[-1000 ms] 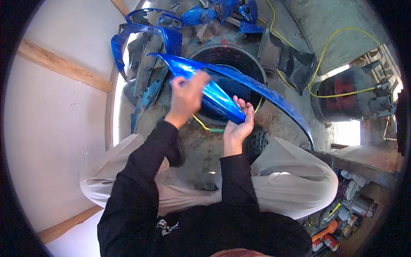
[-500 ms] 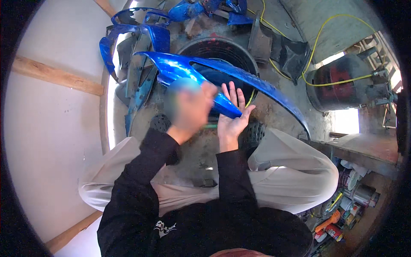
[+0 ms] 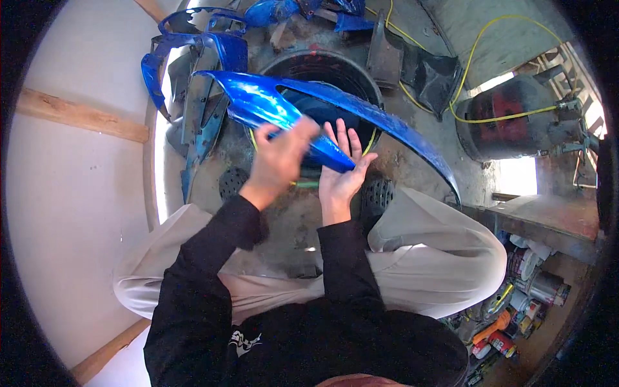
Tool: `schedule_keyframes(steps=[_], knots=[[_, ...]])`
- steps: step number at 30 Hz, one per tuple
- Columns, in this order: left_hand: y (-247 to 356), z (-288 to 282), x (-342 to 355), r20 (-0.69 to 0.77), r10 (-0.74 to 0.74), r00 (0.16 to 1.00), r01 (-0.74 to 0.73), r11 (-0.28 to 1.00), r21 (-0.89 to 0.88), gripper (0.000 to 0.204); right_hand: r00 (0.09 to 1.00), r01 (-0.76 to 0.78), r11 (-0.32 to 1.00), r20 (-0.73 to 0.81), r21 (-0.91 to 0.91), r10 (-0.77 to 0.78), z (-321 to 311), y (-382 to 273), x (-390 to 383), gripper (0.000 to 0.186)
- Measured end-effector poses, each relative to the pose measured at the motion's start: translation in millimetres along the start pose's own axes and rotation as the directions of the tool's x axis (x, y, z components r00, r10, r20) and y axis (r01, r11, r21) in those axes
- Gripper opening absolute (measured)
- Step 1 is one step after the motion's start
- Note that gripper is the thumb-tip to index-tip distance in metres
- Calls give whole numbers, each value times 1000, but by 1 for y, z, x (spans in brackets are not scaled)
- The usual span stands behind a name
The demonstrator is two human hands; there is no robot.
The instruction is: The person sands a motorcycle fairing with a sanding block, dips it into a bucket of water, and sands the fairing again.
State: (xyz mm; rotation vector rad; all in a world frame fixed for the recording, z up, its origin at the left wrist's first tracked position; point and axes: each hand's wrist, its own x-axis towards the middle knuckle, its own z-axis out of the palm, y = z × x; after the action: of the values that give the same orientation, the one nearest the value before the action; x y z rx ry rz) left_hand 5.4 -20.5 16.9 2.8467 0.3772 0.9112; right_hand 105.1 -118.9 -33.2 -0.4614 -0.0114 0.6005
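Note:
A long glossy blue body panel [image 3: 258, 97] curves from upper left down to a point at the right. My right hand [image 3: 342, 164] presses flat against the panel's lower edge, fingers spread upward, supporting it. My left hand [image 3: 280, 158] lies on top of the panel's front face, fingers curled over the shiny surface; whether it holds anything small is not visible. Both sleeves are black. Under the panel stands a round black tub [image 3: 322, 71].
More blue panels [image 3: 193, 58] are stacked at the upper left beside a white wall with wooden battens [image 3: 77, 113]. A dark drum [image 3: 516, 119] with a yellow hose [image 3: 496, 119] stands at right. Cans and tools [image 3: 516, 303] lie at lower right. My knees in light trousers [image 3: 445, 258] frame the floor.
My left hand has slid down and to the right along the panel's face. My right hand has opened from a curled grip to a flat palm. The view has shifted slightly.

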Motion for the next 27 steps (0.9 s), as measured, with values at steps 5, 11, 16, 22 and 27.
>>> schedule_keyframes(steps=[5, 11, 16, 22, 27], knots=[[52, 13, -14, -40, 29, 999, -38, 975, -219, 28, 999, -4, 998, 44, -61, 7, -4, 1, 1, 84], [-6, 13, -2, -99, -158, 982, 153, 987, -54, 23, 1000, -19, 1000, 7, -24, 19, 3, -4, -5, 84], [45, 14, -6, -27, 68, 997, -73, 970, -233, 30, 999, 18, 995, -47, -100, -23, 7, -7, -2, 87], [-103, -8, 5, -89, -338, 937, 347, 931, 114, 25, 998, 14, 999, -63, -47, -17, 8, -2, -3, 84], [-19, 0, -8, -36, 45, 998, -48, 995, -85, 29, 992, 55, 997, -112, -60, -61, 0, 1, -1, 78]])
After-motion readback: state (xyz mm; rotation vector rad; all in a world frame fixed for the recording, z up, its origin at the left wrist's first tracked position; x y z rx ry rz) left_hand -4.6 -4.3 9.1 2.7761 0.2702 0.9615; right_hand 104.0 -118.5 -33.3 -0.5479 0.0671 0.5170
